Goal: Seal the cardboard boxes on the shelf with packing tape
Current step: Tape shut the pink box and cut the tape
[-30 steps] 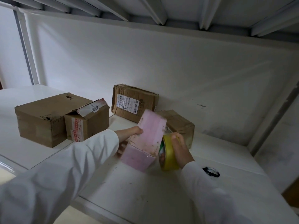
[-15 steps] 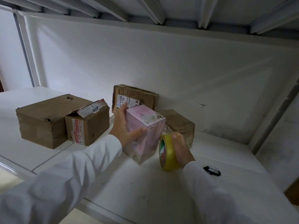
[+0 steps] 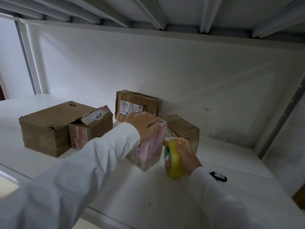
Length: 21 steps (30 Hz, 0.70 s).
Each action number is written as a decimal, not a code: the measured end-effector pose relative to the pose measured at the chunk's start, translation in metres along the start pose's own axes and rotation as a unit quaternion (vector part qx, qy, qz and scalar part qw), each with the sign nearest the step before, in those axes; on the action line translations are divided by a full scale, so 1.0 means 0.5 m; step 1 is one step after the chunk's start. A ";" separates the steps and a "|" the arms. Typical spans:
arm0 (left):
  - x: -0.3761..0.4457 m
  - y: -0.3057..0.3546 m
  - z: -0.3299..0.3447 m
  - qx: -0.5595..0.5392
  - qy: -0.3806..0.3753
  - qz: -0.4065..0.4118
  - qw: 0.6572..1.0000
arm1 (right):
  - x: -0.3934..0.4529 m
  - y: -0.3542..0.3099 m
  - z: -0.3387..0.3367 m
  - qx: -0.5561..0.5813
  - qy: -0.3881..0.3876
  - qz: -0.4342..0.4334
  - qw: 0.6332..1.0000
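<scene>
Taping underway: left hand [image 3: 145, 124] presses flat on the pink box [image 3: 149, 151] mid-shelf; right hand [image 3: 186, 153] grips the tape roll [image 3: 173, 159]. Next, draw tape across the seam.

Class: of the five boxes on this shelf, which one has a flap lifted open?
The small brown box with red-printed tape, beside the large box: its labelled top flap stands raised; the others look closed.

Four boxes [image 3: 49, 126] line the shelf [image 3: 148, 187] rear (two left); another box [image 3: 148, 151] stands before them.
</scene>
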<state>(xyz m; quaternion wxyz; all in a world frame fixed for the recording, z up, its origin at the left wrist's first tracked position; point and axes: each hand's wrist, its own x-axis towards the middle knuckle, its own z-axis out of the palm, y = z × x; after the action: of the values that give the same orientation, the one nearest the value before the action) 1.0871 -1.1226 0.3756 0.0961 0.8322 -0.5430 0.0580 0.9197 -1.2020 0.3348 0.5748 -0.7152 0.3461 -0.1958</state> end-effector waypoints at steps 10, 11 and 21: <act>-0.008 0.015 -0.005 0.066 -0.002 0.011 0.998 | 0.052 -0.039 -0.071 -0.039 0.067 -0.080 0.994; -0.010 0.018 -0.006 0.066 0.001 0.015 0.998 | 0.052 -0.041 -0.076 -0.035 0.071 -0.081 0.994; -0.001 0.050 -0.015 0.061 -0.013 -0.030 0.998 | 0.049 -0.057 -0.088 -0.031 0.066 -0.100 0.992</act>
<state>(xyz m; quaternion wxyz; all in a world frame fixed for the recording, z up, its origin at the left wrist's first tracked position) 1.0639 -1.1303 0.3851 0.0399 0.8532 -0.5143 0.0770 0.9142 -1.2472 0.3710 0.5054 -0.7497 0.3155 -0.2882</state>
